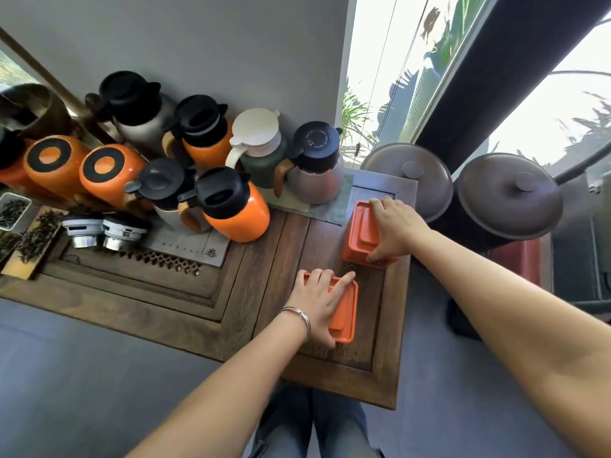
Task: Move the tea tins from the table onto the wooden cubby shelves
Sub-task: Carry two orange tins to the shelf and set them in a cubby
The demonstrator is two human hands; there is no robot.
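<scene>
your left hand [319, 304] clasps the near orange tin [344, 312] at 6 o'clock on the table [205, 312]; your right hand [395, 226] clasps the far tin [362, 233] at 1 o'clock; squeeze both sides firmly; lift them level together.

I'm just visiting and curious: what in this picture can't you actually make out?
- Wooden cubby shelves: nowhere in the head view, outside the frame.
- Near orange tin: the left hand covers much of its lid.
- Far orange tin: the right hand hides its right side.
- Tins' contents: lids closed.
- Print on the black flask lid: too small to read.
- Leaf trays: cut by the left edge.
</scene>
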